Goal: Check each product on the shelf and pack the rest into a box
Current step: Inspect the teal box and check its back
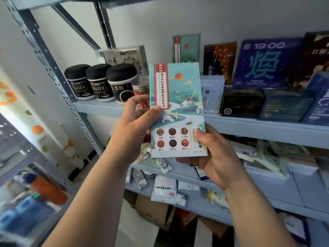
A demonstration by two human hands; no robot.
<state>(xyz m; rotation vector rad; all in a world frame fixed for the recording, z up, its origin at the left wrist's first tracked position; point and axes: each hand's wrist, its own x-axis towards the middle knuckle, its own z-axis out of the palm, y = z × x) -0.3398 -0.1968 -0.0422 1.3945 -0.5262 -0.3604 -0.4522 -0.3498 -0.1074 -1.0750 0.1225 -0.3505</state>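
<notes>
I hold a flat teal tea box (178, 107) upright in front of the shelf, its printed face toward me: a red label strip, an orange sun, cranes, and small ingredient pictures at the bottom. My left hand (135, 125) grips its left edge, thumb on the front by the red strip. From below, my right hand (211, 157) grips the lower right corner with its thumb on the front. A matching teal box (186, 49) stands at the back of the grey shelf (267, 125).
Three black-lidded jars (99, 82) and a red-capped clear jar (142, 90) stand on the shelf's left. Dark and blue boxes (267, 63) fill its right side. Lower shelves hold loose sachets (163, 189) and packets. A cardboard box (153, 209) lies on the floor. Another rack stands at left.
</notes>
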